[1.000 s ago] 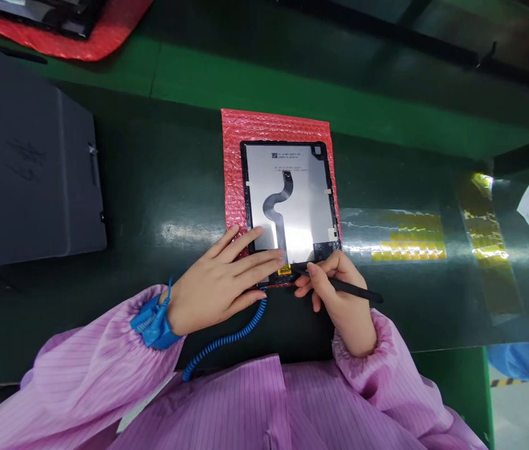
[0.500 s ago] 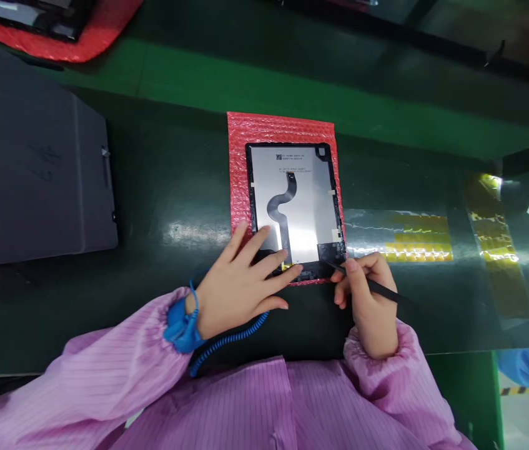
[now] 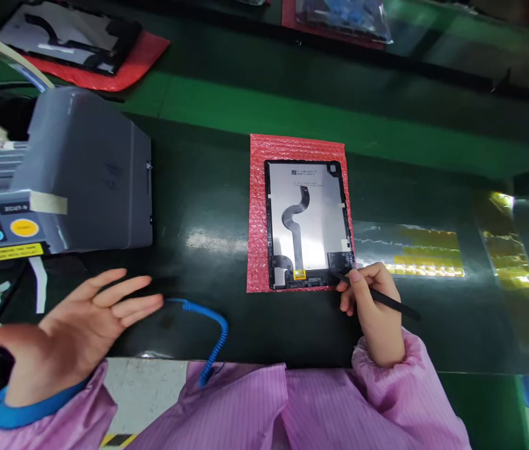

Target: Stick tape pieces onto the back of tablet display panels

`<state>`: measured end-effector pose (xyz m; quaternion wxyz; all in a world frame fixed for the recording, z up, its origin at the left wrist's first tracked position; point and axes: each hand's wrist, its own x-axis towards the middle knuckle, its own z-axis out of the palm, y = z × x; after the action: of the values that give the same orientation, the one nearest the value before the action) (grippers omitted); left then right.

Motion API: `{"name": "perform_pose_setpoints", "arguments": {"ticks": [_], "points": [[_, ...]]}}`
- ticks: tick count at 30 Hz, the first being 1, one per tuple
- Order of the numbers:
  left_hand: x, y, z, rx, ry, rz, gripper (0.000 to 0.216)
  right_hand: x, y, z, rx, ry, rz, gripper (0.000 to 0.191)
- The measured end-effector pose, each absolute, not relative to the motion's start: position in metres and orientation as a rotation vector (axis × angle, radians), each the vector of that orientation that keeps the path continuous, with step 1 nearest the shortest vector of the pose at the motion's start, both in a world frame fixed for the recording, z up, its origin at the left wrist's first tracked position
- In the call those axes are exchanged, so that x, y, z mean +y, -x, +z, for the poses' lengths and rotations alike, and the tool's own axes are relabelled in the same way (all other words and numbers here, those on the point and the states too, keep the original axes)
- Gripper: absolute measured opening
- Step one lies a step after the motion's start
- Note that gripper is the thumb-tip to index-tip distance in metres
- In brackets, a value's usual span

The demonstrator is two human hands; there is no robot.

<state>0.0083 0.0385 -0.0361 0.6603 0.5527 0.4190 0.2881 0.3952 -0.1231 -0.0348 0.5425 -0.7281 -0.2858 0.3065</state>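
Note:
A tablet panel (image 3: 311, 219) lies back side up on a red bubble-wrap sheet (image 3: 257, 212), with a dark S-shaped flex cable (image 3: 298, 215) and a yellow tab at its near edge. My right hand (image 3: 374, 300) is closed round a thin black stylus (image 3: 386, 301) whose tip touches the panel's near right corner. My left hand (image 3: 77, 328) hovers far to the left, fingers stretched out and holding nothing. A blue coiled wrist-strap cord (image 3: 208, 328) lies between the hands.
A grey machine (image 3: 81, 169) with coloured buttons stands at the left. Another panel on red wrap (image 3: 81, 44) lies at the back left, and a bagged item (image 3: 339, 15) at the back. Yellow tape strips (image 3: 414, 250) under clear film lie right of the panel.
My left hand has lifted off the panel and swung far to the left, fingers spread. The right hand keeps the stylus at the panel's near right corner. The view has shifted left.

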Motion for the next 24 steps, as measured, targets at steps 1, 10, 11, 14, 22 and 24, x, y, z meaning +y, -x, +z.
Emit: {"name": "perform_pose_setpoints", "arguments": {"ticks": [1, 10, 11, 14, 22, 24], "points": [[0.038, -0.009, -0.032, 1.059, -1.192, 0.707, 0.068, -0.123, -0.395, -0.034, -0.677, 1.73, 0.729, 0.033], [0.025, -0.056, -0.014, 1.405, -0.787, 0.995, 0.024, -0.125, -0.393, -0.032, -0.673, 1.713, 0.717, 0.036], [0.023, -0.054, -0.015, 1.36, -0.811, 0.994, 0.023, -0.125, -0.393, -0.032, -0.669, 1.719, 0.71, 0.037], [0.017, -0.048, -0.014, 1.225, -0.874, 0.998, 0.026, -0.128, -0.392, -0.031, -0.653, 1.751, 0.68, 0.038], [0.016, -0.03, -0.01, 1.138, -0.851, 1.029, 0.052, -0.129, -0.392, -0.032, -0.66, 1.786, 0.697, 0.041], [0.016, -0.028, -0.01, 1.144, -0.897, 1.097, 0.044, -0.129, -0.392, -0.032, -0.668, 1.785, 0.691, 0.041]]}}
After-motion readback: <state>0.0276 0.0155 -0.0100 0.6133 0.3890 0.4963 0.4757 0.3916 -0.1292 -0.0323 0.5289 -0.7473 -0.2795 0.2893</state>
